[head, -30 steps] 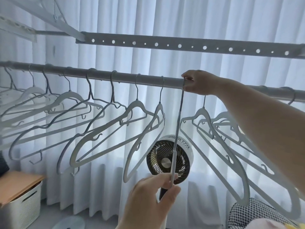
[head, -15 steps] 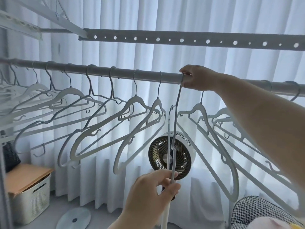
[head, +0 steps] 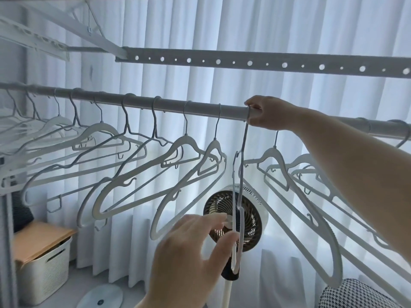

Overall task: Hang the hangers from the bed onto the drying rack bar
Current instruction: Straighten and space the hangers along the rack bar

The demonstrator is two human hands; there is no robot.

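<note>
Hanger [head: 244,143]: hook pinched against rack bar [head: 155,105] by right hand [head: 269,114]. Below that grip, left hand [head: 189,252] is spread open beside its lower end.

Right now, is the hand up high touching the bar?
Touching. The head view shows the right hand curled around the bar, pinching the hanger hook against it.

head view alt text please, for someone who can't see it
A right hand holds a hanger by its hook on the bar; the left hand touches its lower end. Other hangers hang alongside, with curtains and a fan behind.
</note>
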